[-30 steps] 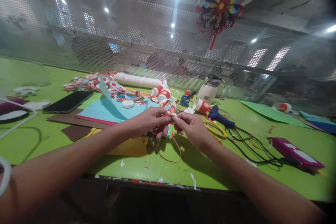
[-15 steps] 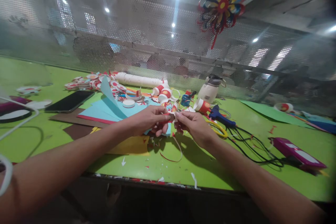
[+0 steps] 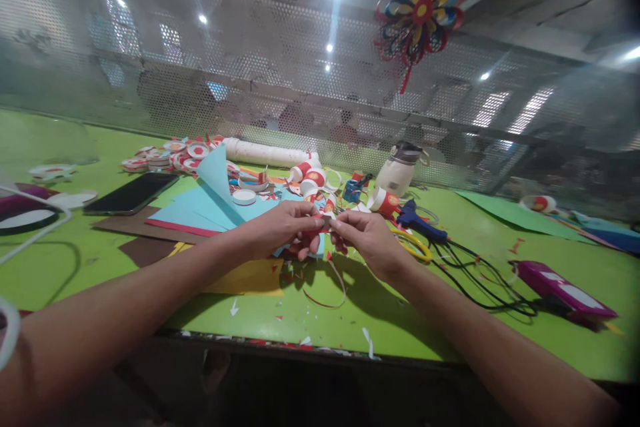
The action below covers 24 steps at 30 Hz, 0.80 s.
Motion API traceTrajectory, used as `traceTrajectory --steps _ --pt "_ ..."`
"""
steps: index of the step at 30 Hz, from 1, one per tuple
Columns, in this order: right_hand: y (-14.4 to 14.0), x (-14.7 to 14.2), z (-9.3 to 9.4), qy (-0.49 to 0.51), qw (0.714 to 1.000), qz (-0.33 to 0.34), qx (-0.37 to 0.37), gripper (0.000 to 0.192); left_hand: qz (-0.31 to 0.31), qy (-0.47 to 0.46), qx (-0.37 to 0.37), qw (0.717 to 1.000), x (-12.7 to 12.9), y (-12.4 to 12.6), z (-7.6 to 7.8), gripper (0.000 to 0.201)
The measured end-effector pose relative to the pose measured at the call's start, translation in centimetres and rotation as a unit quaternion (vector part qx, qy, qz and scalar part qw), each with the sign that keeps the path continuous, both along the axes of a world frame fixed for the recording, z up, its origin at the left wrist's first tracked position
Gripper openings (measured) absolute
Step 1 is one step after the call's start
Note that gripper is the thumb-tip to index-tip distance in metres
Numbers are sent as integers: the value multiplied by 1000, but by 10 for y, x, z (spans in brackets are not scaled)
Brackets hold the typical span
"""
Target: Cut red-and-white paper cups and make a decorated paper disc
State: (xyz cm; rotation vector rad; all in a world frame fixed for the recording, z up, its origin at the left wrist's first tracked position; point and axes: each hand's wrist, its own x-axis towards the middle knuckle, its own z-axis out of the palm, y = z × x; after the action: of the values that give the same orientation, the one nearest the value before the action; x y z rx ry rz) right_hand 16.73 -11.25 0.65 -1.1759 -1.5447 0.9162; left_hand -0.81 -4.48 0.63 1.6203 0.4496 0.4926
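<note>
Both my hands meet over the green table, pinching one small piece of paper (image 3: 327, 219) between them. It looks greyish white with some red near it; its exact shape is mostly hidden by fingers. My left hand (image 3: 295, 227) is closed on its left side, thumb against fingertips. From the other side, my right hand (image 3: 363, 233) grips it in the same kind of pinch. Below them a thin curved paper strip (image 3: 343, 283) and small scraps lie on the table. Light blue paper sheets (image 3: 200, 207) spread out behind my left forearm, one corner curling up.
Paper cups (image 3: 314, 179) and a cream flask (image 3: 399, 170) stand behind my hands. To the right are a blue glue gun (image 3: 423, 221), yellow tape roll (image 3: 413, 245), black cables and a magenta box (image 3: 565, 290). A phone (image 3: 131, 193) and stacked paper discs (image 3: 175, 155) lie left.
My hands stay almost in place, and the small paper piece between the fingertips has shifted slightly. The raised blue sheet's corner leans further right. The view has moved a little.
</note>
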Motion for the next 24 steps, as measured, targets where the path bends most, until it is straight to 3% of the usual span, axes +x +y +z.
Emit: traceTrajectory --steps 10,24 --pt "-1 -2 0 13 1000 1 -8 25 66 -42 -13 997 3 -1 5 21" --pt "0 -2 -2 -25 1000 -15 5 22 63 -38 -29 997 4 3 -2 20"
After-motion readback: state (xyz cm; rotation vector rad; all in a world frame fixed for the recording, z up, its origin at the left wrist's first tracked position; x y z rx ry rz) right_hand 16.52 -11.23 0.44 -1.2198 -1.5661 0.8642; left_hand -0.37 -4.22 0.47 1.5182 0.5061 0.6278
